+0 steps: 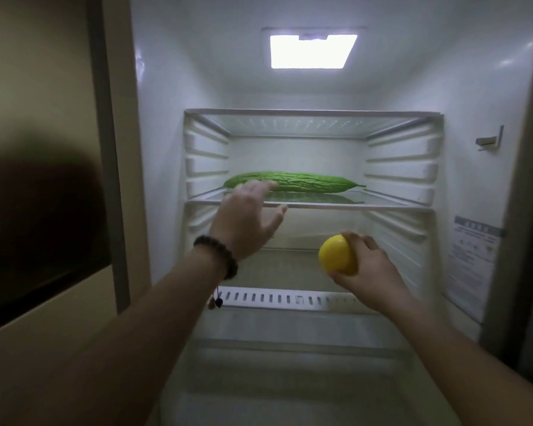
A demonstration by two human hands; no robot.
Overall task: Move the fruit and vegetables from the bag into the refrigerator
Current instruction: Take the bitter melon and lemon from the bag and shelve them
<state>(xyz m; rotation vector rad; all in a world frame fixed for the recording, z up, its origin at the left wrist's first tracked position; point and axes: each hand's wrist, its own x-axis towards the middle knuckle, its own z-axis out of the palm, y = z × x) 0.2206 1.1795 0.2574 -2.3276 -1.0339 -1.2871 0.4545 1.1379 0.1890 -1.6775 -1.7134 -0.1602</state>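
Observation:
The refrigerator (pixel 468 186) stands open in front of me, lit from its ceiling lamp. A long green bitter gourd (pixel 305 182) lies across the middle glass shelf (pixel 382 202). My left hand (pixel 246 222) hovers at the front edge of that shelf with its fingers spread and straight, just in front of the gourd's left end and holding nothing. My right hand (pixel 370 265) grips a yellow lemon (pixel 336 255) below the shelf, in front of the lower compartment. The bag is out of view.
An upper glass shelf (pixel 314 113) sits above the gourd. A white slotted cover (pixel 290 298) spans the fridge below my hands, with a drawer space beneath it. The fridge's left frame (pixel 111 179) borders a beige wall.

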